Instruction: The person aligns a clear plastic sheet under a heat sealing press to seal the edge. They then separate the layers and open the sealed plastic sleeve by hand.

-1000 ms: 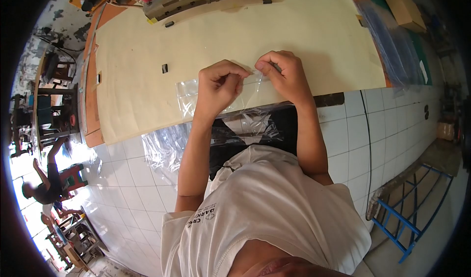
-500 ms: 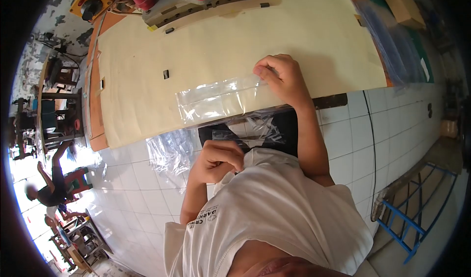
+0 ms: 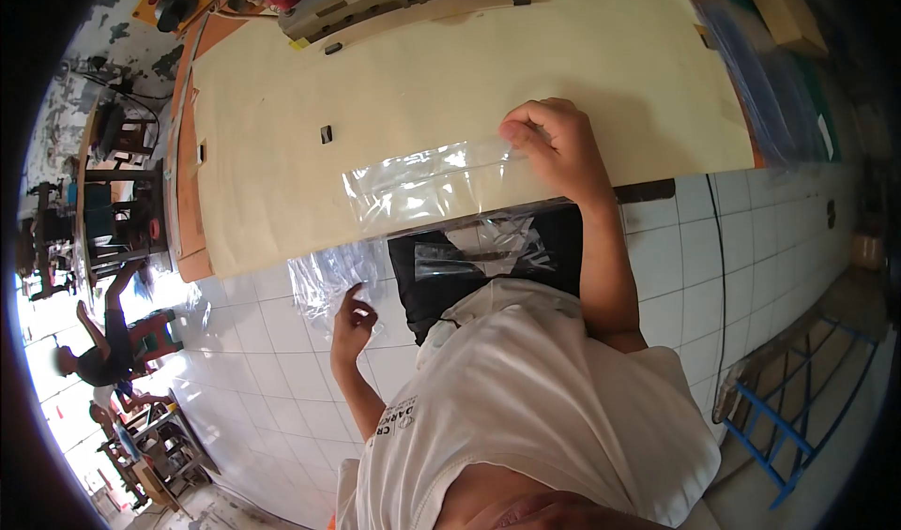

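Head view: upper centre, right hand (image 3: 557, 147) pinches clear film (image 3: 422, 188), hiding its end; lower left, left hand (image 3: 353, 327) gapes, contact with hanging plastic (image 3: 321, 275) unclear.

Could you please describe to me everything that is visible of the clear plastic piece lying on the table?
The clear plastic piece looks like thin, glossy film, possibly a bag. It is long and roughly rectangular, with bright, wrinkled reflections and a line running lengthwise near its far edge. It lies mostly flat on the cream-coloured tabletop, close to the person's side. The right hand pinches its far right corner. Whether it is open anywhere, I cannot tell.
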{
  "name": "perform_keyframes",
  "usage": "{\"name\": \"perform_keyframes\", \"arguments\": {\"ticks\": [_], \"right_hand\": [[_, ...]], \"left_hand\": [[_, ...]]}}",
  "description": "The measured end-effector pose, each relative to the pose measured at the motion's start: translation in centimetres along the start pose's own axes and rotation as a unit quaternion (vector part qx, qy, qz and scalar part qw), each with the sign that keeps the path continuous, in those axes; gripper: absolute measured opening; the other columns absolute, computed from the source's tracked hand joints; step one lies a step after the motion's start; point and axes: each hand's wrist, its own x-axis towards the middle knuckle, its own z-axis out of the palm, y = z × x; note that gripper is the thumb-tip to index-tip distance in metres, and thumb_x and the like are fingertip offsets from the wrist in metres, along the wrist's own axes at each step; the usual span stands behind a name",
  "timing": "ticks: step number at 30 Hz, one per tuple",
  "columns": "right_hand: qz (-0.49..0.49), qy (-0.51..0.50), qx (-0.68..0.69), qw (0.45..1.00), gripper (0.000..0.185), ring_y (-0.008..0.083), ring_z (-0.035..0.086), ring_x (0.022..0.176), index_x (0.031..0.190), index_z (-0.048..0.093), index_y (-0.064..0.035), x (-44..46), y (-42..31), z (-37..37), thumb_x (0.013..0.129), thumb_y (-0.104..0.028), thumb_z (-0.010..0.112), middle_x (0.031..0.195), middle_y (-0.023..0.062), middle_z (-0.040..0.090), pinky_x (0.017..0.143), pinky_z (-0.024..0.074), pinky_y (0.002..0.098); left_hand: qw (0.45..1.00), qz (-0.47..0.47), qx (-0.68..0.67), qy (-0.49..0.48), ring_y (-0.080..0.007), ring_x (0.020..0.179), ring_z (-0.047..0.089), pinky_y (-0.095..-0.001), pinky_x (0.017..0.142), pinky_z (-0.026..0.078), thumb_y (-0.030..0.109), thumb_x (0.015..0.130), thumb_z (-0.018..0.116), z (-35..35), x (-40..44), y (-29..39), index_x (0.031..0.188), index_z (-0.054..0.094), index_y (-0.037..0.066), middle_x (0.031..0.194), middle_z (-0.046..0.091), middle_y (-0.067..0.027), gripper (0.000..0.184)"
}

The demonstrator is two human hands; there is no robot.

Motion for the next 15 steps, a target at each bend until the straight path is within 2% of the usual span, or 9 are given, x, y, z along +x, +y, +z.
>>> {"name": "perform_keyframes", "arguments": {"ticks": [1, 3, 4, 6, 8, 10, 12, 13, 15], "right_hand": [[-0.001, -0.001, -0.001, 1.000, 0.012, 0.0192, 0.060, 0.071, 0.083, 0.069, -0.0017, 0.0, 0.0, -0.1, 0.088, -0.013, 0.069, 0.073, 0.0066, 0.067, 0.072, 0.0470, 0.0319], [-0.005, -0.013, -0.026, 1.000, 0.013, 0.0192, 0.061, 0.072, 0.083, 0.068, -0.0013, 0.0, 0.2, -0.2, 0.088, -0.013, 0.069, 0.074, 0.0068, 0.068, 0.072, 0.0470, 0.0319], [-0.005, -0.013, -0.027, 1.000, 0.013, 0.0192, 0.061, 0.072, 0.083, 0.068, -0.0013, 0.0, 0.2, -0.2, 0.088, -0.013, 0.069, 0.074, 0.0068, 0.068, 0.072, 0.0470, 0.0319], [-0.013, -0.011, -0.014, 1.000, 0.013, 0.0177, 0.061, 0.071, 0.083, 0.068, -0.0004, 0.0, 0.2, -0.2, 0.089, -0.013, 0.069, 0.074, 0.0069, 0.067, 0.070, 0.0470, 0.0307], [-0.003, -0.013, 0.005, 1.000, 0.013, 0.0169, 0.061, 0.071, 0.084, 0.067, 0.0000, 0.0, 0.1, -0.2, 0.089, -0.012, 0.069, 0.073, 0.0069, 0.067, 0.069, 0.0470, 0.0302], [0.008, -0.016, 0.023, 1.000, 0.013, 0.0162, 0.060, 0.070, 0.084, 0.067, 0.0004, -0.1, 0.2, -0.1, 0.089, -0.012, 0.069, 0.073, 0.0069, 0.067, 0.068, 0.0469, 0.0296], [-0.041, 0.024, 0.036, 0.998, 0.016, 0.0209, 0.060, 0.056, 0.080, 0.068, -0.0021, 0.1, 0.5, 0.2, 0.087, -0.016, 0.070, 0.062, 0.0088, 0.063, 0.057, 0.0456, 0.0332], [-0.041, 0.026, 0.034, 0.998, 0.016, 0.0209, 0.060, 0.056, 0.080, 0.068, -0.0021, 0.0, 0.3, 0.0, 0.087, -0.016, 0.070, 0.062, 0.0088, 0.063, 0.057, 0.0456, 0.0332], [0.018, -0.014, 0.027, 0.999, 0.012, 0.0164, 0.060, 0.069, 0.085, 0.068, 0.0005, -0.2, 0.0, -0.3, 0.088, -0.011, 0.069, 0.072, 0.0066, 0.066, 0.068, 0.0473, 0.0300]], "left_hand": [[1.000, 0.000, -0.002, 0.001, -0.0177, 0.064, 0.063, -0.0313, 0.064, 0.051, -0.006, 0.077, 0.065, 0.1, -0.1, 2.6, 0.141, 0.048, 0.006, 0.086, 0.067, -0.0093, 0.067], [0.983, 0.096, -0.037, -0.153, -0.0158, 0.068, 0.062, -0.0292, 0.066, 0.051, -0.005, 0.080, 0.068, 0.9, -0.5, 7.9, 0.126, 0.059, 0.001, 0.091, 0.069, -0.0097, 0.047], [0.983, 0.097, -0.037, -0.153, -0.0158, 0.068, 0.062, -0.0292, 0.066, 0.051, -0.005, 0.080, 0.068, 1.4, -0.7, 10.8, 0.126, 0.059, 0.001, 0.091, 0.069, -0.0097, 0.047], [0.930, 0.314, -0.036, -0.188, -0.0150, 0.074, 0.064, -0.0286, 0.068, 0.052, 0.000, 0.083, 0.072, 2.6, -1.2, 16.5, 0.114, 0.065, 0.000, 0.100, 0.070, -0.0115, 0.033], [0.895, 0.398, -0.042, -0.197, -0.0179, 0.078, 0.066, -0.0291, 0.070, 0.053, 0.001, 0.082, 0.073, 3.2, -1.0, 21.4, 0.109, 0.066, 0.001, 0.110, 0.069, -0.0135, 0.028], [0.879, 0.466, -0.007, -0.097, -0.0198, 0.075, 0.066, -0.0304, 0.068, 0.054, 0.004, 0.082, 0.074, 4.1, -0.4, 25.5, 0.110, 0.066, 0.000, 0.116, 0.067, -0.0143, 0.030], [0.900, 0.435, 0.028, -0.014, -0.0178, 0.076, 0.065, -0.0296, 0.067, 0.054, 0.007, 0.080, 0.075, 5.0, -0.1, 29.2, 0.112, 0.067, -0.001, 0.121, 0.064, -0.0150, 0.034], [0.899, 0.437, 0.027, -0.015, -0.0178, 0.076, 0.065, -0.0296, 0.067, 0.054, 0.007, 0.080, 0.075, 5.5, 0.7, 30.0, 0.112, 0.067, -0.001, 0.121, 0.064, -0.0150, 0.034], [0.890, 0.453, 0.052, 0.031, -0.0162, 0.067, 0.061, -0.0291, 0.060, 0.052, 0.011, 0.079, 0.078, 6.4, 2.5, 31.4, 0.115, 0.066, -0.001, 0.122, 0.063, -0.0136, 0.039]]}}
